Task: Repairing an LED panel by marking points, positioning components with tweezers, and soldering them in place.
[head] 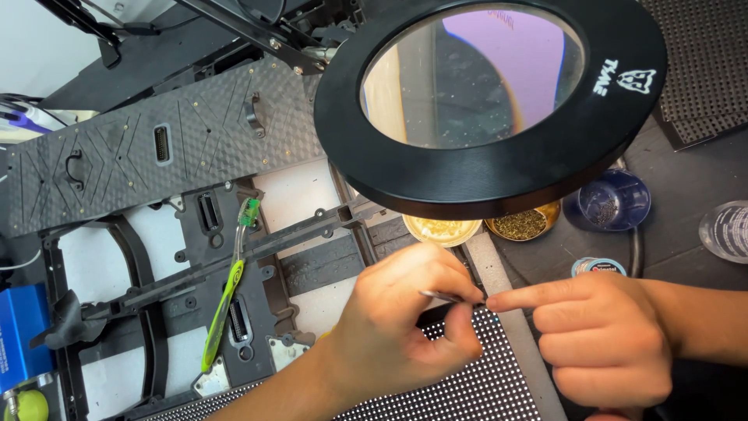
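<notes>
My left hand (405,323) pinches thin metal tweezers (444,296), whose tip points right over the top edge of a black dotted LED panel (475,382). My right hand (600,335) is curled with the index finger stretched left, its fingertip meeting the tweezer tip at the panel's corner. Both hands rest low in the view, just below a big round black magnifier lamp (491,101).
A green toothbrush (226,296) lies on a black plastic frame (156,288) at left. Behind it sits a textured black panel back (156,148). Round tins (444,230), a brass-wool tin (522,224), a blue cup (615,199), a solder spool (596,267) and a blue box (19,331) stand around.
</notes>
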